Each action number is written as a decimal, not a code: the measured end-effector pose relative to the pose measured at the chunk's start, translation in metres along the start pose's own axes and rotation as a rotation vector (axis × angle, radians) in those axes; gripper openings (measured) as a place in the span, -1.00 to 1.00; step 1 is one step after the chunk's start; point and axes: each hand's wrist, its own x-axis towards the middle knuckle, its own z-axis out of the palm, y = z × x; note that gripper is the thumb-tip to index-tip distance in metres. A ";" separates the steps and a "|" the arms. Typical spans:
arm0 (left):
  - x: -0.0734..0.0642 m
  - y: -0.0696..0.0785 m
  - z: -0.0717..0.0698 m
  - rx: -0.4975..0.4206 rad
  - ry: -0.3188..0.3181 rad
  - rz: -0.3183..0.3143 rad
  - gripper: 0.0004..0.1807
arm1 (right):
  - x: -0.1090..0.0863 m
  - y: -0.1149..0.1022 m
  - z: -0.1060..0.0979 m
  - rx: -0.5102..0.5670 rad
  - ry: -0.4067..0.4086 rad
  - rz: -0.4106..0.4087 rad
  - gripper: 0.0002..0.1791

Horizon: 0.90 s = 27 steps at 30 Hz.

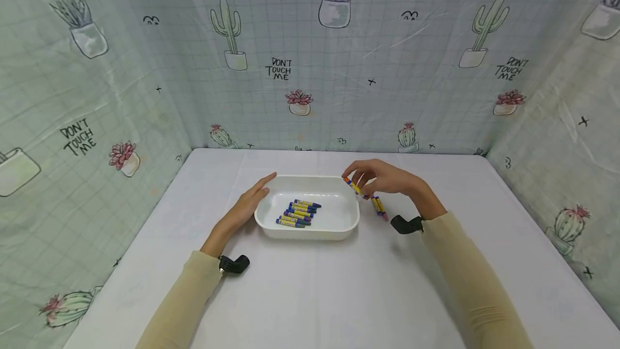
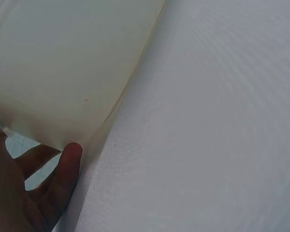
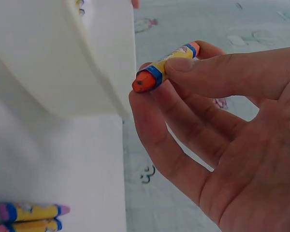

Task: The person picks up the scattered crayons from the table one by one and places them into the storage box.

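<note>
A white tray (image 1: 334,225) holds several dark-toned crayons (image 1: 297,213) with yellow wrappers, lying roughly side by side. Against the tray's left end rests my left hand (image 1: 247,204), fingers stretched along the rim; the left wrist view has its thumb (image 2: 71,154) touching the outer wall. Over the right rim, my right hand (image 1: 385,176) pinches an orange crayon (image 3: 171,63) between thumb and fingertips, its blunt tip pointing away from the palm in the right wrist view. Below that hand, two more crayons (image 3: 34,212), one purple and one pinkish, lie on the table beside the tray.
A white cloth covers the table (image 1: 310,290). Behind and at both sides hangs a curtain (image 1: 368,106) printed with cacti and lettering. Each wrist wears a black camera mount (image 1: 407,224).
</note>
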 end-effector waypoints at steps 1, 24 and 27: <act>-0.002 0.005 -0.001 0.002 -0.005 -0.003 -0.44 | 0.004 -0.004 0.000 0.001 -0.019 0.004 -0.42; 0.000 0.004 -0.001 0.001 -0.006 0.002 -0.44 | 0.096 -0.047 0.029 -0.285 -0.307 0.184 -0.39; -0.005 0.015 -0.002 0.007 -0.023 -0.005 -0.43 | 0.101 -0.044 0.035 -0.365 -0.329 0.245 -0.36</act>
